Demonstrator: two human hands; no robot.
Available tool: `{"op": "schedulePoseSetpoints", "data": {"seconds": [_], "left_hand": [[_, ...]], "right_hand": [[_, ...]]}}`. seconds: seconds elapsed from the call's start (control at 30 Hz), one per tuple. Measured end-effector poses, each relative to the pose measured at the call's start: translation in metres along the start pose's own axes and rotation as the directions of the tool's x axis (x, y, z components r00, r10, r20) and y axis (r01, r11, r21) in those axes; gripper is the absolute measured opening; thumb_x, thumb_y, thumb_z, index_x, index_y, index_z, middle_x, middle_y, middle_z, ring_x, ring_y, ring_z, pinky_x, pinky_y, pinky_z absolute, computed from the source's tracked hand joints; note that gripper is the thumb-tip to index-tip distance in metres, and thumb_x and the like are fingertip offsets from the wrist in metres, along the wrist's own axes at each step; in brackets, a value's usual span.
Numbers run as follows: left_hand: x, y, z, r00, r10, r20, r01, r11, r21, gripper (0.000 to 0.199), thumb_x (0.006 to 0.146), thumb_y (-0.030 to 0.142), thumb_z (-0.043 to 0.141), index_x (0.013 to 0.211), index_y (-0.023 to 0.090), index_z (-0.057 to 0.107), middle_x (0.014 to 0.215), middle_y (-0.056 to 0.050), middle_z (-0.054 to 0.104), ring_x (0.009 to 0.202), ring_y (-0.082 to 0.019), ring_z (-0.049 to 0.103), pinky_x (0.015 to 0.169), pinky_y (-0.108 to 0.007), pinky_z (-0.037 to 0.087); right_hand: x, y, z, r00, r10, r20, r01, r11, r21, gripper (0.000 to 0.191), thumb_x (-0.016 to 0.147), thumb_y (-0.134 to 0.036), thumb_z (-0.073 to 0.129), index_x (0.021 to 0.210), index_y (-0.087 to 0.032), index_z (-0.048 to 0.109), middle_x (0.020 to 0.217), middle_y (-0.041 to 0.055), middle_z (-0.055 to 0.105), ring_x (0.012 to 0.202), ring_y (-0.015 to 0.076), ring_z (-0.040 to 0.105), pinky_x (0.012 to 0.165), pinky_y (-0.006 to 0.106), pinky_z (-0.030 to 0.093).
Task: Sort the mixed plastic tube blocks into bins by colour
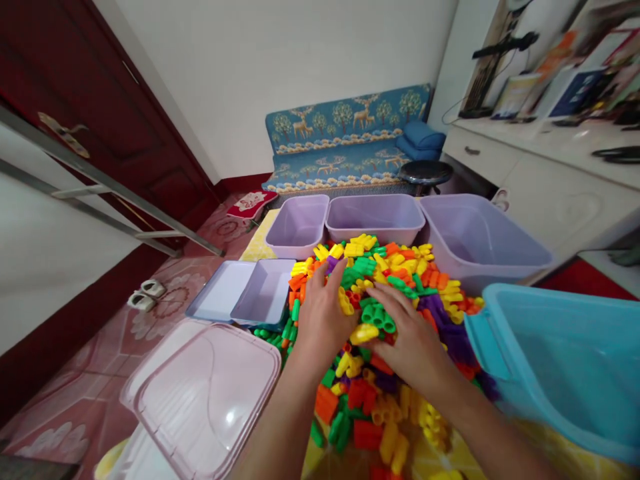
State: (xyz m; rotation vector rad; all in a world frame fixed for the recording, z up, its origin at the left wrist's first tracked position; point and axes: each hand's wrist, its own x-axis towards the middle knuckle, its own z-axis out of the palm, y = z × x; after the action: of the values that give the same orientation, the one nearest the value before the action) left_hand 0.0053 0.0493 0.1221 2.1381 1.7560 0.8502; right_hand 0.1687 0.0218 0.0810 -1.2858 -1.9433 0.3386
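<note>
A heap of plastic building blocks in yellow, green, orange and purple [367,393] covers the middle of the table. Reaching into its left side is my left hand [327,313], fingers outstretched and a little apart among the blocks. Opposite it, my right hand [410,333] has its fingers spread over the pile. Between its thumb and fingers lie a green block of joined tubes [379,316] and a yellow block [365,333], the latter against the thumb. Neither block is plainly gripped. Some fingertips are hidden among the pieces.
Behind the heap stand three lilac bins: left [298,227], middle [375,220] and right [475,233]. A turquoise bin [555,353] is at right. Shallow trays or lids [265,293] and a clear pinkish lid [210,393] lie at left. A patterned sofa [345,140] sits beyond.
</note>
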Motion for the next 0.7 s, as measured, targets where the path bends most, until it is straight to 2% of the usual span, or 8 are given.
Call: {"op": "schedulePoseSetpoints", "data": {"seconds": [0.1,0.23,0.3,0.37,0.43,0.53,0.7], "left_hand": [[0.024,-0.002,-0.014,1.0,0.011,0.004,-0.012,0.991,0.136,0.079,0.066,0.013,0.07,0.14,0.022,0.042,0.143,-0.015,0.042,0.128,-0.033,0.045,0.104,-0.048,0.041],[0.058,-0.005,-0.015,0.995,0.068,0.07,-0.079,0.98,0.182,0.056,0.075,0.026,0.067,0.13,0.022,0.055,0.124,-0.011,0.06,0.114,-0.027,0.056,0.1,-0.041,0.044],[0.071,-0.007,-0.007,0.991,0.073,0.115,-0.094,0.977,0.191,0.052,0.076,0.035,0.068,0.126,0.022,0.058,0.121,-0.011,0.062,0.113,-0.027,0.057,0.1,-0.041,0.043],[0.077,-0.01,0.003,0.989,0.079,0.127,-0.104,0.972,0.209,0.055,0.076,0.039,0.069,0.127,0.023,0.057,0.129,-0.011,0.057,0.119,-0.029,0.052,0.102,-0.044,0.041],[0.075,-0.012,0.013,0.991,0.081,0.111,-0.104,0.971,0.217,0.062,0.074,0.039,0.071,0.132,0.026,0.052,0.137,-0.011,0.051,0.125,-0.031,0.047,0.103,-0.047,0.039],[0.061,-0.015,0.025,0.996,0.071,0.053,-0.081,0.976,0.202,0.067,0.072,0.033,0.072,0.135,0.029,0.048,0.14,-0.01,0.047,0.126,-0.032,0.045,0.103,-0.049,0.038],[0.029,-0.015,0.044,0.988,0.064,-0.138,-0.041,0.986,0.163,0.058,0.075,0.021,0.063,0.132,0.024,0.051,0.133,-0.01,0.051,0.124,-0.029,0.045,0.106,-0.048,0.034]], "right_hand": [[0.026,-0.001,-0.007,0.993,-0.04,-0.115,0.04,0.999,0.004,0.043,0.082,-0.039,0.066,0.121,-0.023,0.058,0.124,0.0085,0.06,0.116,0.0246,0.056,0.099,0.043,0.047],[0.058,0.005,-0.01,0.949,-0.056,-0.312,0.034,0.997,-0.075,0.03,0.088,-0.038,0.058,0.112,-0.02,0.063,0.115,0.0086,0.064,0.108,0.0233,0.06,0.096,0.039,0.048],[0.072,0.015,-0.008,0.948,-0.041,-0.315,-0.014,0.985,-0.171,0.029,0.089,-0.036,0.058,0.111,-0.018,0.064,0.115,0.0097,0.065,0.107,0.0252,0.059,0.095,0.041,0.046],[0.082,0.027,-0.004,0.966,-0.006,-0.257,-0.068,0.958,-0.277,0.036,0.087,-0.037,0.06,0.115,-0.016,0.063,0.116,0.0125,0.064,0.109,0.0293,0.057,0.095,0.046,0.045],[0.086,0.036,0.0,0.98,0.043,-0.192,-0.109,0.931,-0.349,0.046,0.085,-0.043,0.06,0.121,-0.014,0.06,0.118,0.0153,0.064,0.11,0.0328,0.056,0.094,0.05,0.043],[0.079,0.04,0.005,0.986,0.077,-0.146,-0.125,0.927,-0.355,0.051,0.087,-0.051,0.054,0.125,-0.017,0.057,0.121,0.0152,0.062,0.11,0.0331,0.057,0.091,0.05,0.044],[0.059,0.037,0.01,0.989,-0.026,-0.145,-0.011,0.969,-0.246,0.05,0.089,-0.049,0.053,0.128,-0.019,0.053,0.126,0.0113,0.058,0.114,0.0286,0.055,0.095,0.045,0.043]]}}
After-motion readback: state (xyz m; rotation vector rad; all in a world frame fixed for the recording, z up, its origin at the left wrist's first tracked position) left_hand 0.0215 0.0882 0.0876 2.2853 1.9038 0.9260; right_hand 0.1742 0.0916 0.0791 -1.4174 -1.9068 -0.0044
